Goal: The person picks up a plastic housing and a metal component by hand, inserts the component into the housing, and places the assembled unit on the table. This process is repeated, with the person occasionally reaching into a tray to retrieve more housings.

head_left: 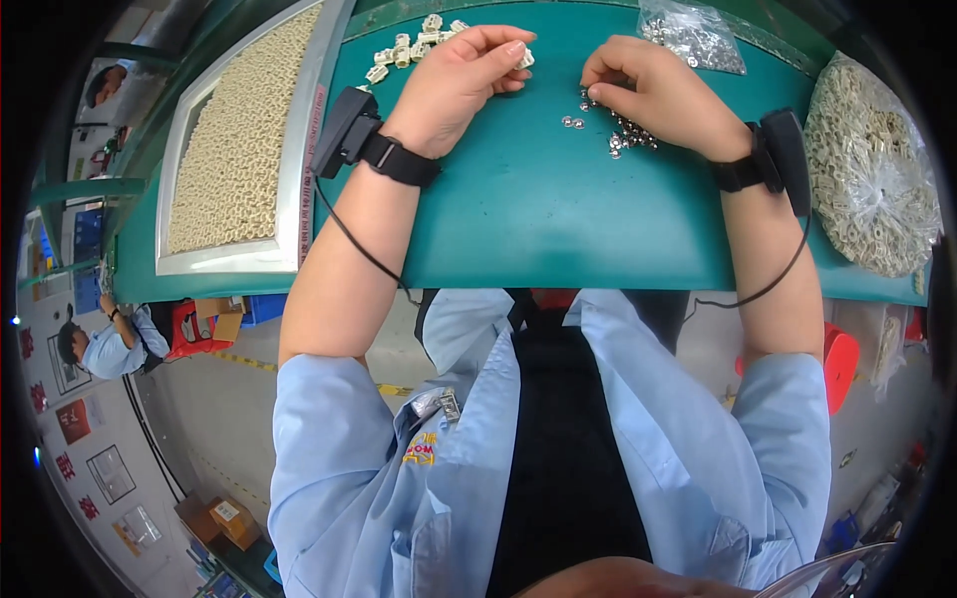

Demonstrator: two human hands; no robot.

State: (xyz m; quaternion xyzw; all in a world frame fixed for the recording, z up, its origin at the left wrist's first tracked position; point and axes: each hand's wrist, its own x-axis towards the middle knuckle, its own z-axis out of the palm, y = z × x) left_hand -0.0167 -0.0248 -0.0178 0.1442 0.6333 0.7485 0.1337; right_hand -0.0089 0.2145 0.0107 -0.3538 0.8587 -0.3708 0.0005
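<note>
one cream piece (pixel 524 60) in my left hand (pixel 449 92), my right hand (pixel 653 95) at the metal parts (pixel 632 134)

my hands are apart from each other over the green table (pixel 568 224). the left is pinched, thumb and finger clamped on the small cream piece, which sits at the fingertips and is partly covered by them. the right is curled, its fingertips down at the small, shiny metal parts; i cannot tell whether it grips one. the main pile lies just below that hand, and a couple of round ones sit apart to its left.

near my left hand is a loose cluster of cream pieces (pixel 403 52). farther left lies a pale-framed tray (pixel 219 262) full of similar ones. beyond my right hand is a clear bag (pixel 693 38) of metal parts, and to the right a large, stuffed clear sack (pixel 867 189).
</note>
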